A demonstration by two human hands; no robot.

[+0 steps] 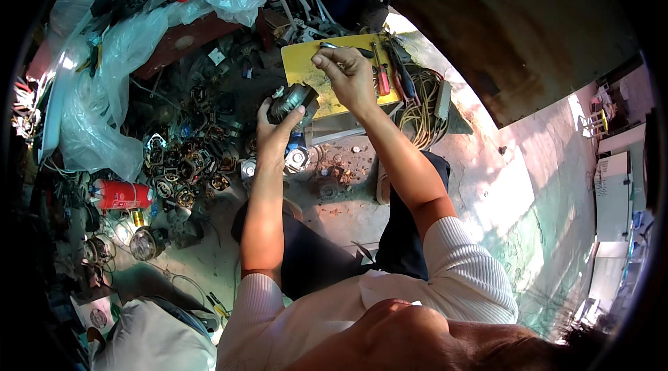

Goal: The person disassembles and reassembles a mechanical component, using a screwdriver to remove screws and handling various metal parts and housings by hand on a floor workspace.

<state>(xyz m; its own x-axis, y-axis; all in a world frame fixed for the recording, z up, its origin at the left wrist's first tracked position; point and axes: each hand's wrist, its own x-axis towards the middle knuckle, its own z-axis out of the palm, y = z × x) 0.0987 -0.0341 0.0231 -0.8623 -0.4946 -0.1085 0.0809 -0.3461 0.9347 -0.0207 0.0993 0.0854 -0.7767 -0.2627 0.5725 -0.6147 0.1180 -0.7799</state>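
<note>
- The floor (543, 197) is hard and pale, patched with sunlight and stained greenish toward its right side.
- A broad, flat panel (515, 30) with rusty brown blotches slants over the floor's far right.
- Clear plastic sheeting (97, 120) hangs in crumpled, glossy folds on the far left.
- A jumbled heap of metal parts (188, 162), many ring-shaped, some coppery, spreads over the floor left of the tabletop.
- The tabletop (299, 58) is flat, yellow and smudged with dark grime.
- A loose coil of tan cable (421, 124) lies just beyond the tabletop's right edge, its strands smooth and looping.
- The person's right hand (351, 82) is raised over the middle of the tabletop, thumb and fingers bunched together; whether this grip has hold of anything cannot be told.
- The left hand (275, 133) has its grip closed around a dark metal part, thumb spread along its near side.
- A red cylinder (124, 194) with a glossy surface lies on its side by the heap.
- That dark metal part (296, 101), chunky, rounded and ridged, is held up by the tabletop's near left corner.
- A screwdriver (383, 82) with a translucent red handle and thin shaft lies near the tabletop's right edge.
</note>
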